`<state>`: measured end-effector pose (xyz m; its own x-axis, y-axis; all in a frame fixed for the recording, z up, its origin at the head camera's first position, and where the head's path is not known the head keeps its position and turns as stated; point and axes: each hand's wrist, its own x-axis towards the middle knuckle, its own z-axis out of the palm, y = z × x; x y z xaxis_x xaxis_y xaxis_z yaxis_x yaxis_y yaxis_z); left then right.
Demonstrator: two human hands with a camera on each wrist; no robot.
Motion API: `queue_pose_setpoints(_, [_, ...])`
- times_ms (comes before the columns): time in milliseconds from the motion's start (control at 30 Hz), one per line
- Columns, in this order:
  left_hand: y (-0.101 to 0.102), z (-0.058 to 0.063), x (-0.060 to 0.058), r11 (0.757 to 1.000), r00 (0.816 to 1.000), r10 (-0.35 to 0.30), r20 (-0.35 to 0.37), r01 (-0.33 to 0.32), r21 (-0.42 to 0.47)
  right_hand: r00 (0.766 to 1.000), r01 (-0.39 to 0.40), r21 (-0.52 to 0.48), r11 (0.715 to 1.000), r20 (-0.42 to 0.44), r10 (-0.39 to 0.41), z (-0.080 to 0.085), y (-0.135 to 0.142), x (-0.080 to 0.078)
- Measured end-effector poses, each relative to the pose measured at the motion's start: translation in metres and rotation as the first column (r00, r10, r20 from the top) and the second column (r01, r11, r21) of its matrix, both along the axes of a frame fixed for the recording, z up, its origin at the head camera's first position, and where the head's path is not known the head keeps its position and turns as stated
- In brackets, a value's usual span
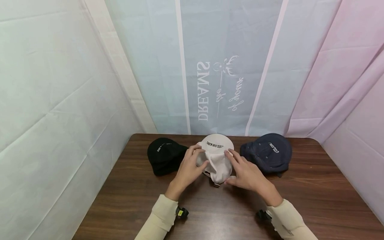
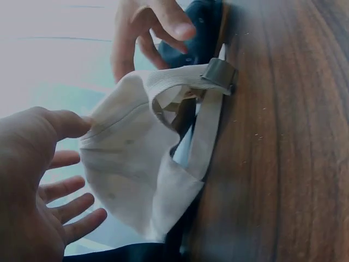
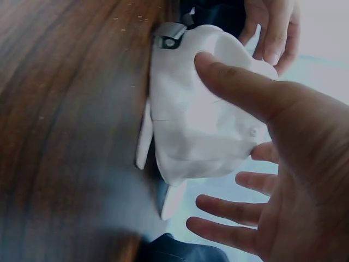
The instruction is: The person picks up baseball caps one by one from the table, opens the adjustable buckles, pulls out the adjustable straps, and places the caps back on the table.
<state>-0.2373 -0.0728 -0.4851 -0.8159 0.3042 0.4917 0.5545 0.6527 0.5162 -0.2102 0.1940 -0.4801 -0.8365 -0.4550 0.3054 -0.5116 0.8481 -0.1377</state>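
Note:
Between the two hands a white baseball cap [image 1: 216,163] with dark COLORADO lettering sits on the wooden table, its crown partly caved in and its strap with a metal buckle toward the person. My left hand [image 1: 189,166] is at the cap's left side with fingers spread; in the left wrist view the thumb reaches the crown of the white cap [image 2: 122,147]. On the other side my right hand [image 1: 247,171] has its fingers apart, and in the right wrist view its thumb overlaps the white cap [image 3: 191,120] near the buckle.
A black cap [image 1: 162,156] lies just left of the white one. To the right is a navy cap [image 1: 271,153] with light lettering. The brown table [image 1: 312,186] ends at the back against a hanging cloth [image 1: 222,40] with white print; pale cloth walls stand at both sides.

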Motion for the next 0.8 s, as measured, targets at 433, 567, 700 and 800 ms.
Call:
queue_pose_setpoints(433, [0.006,-0.002,-0.005,0.996,0.993,-0.091,0.081,0.090,0.024,0.998,0.045,-0.020,0.999,-0.038,-0.046,-0.007,-0.003,-0.010])
queue_pose_setpoints(567, [0.006,-0.003,-0.004,0.994,0.991,-0.106,0.078,0.105,0.019,0.998,0.057,-0.032,0.998,-0.015,-0.057,-0.007,-0.003,-0.014])
queue_pose_setpoints(700, [0.004,-0.003,-0.002,0.994,0.992,-0.105,0.064,0.104,0.018,0.998,0.060,-0.030,0.998,-0.010,-0.060,-0.006,-0.003,-0.015])
queue_pose_setpoints(800, [0.002,-0.002,-0.001,0.994,0.992,-0.106,0.072,0.105,0.019,0.998,0.056,-0.027,0.998,-0.025,-0.057,-0.005,-0.003,-0.014])
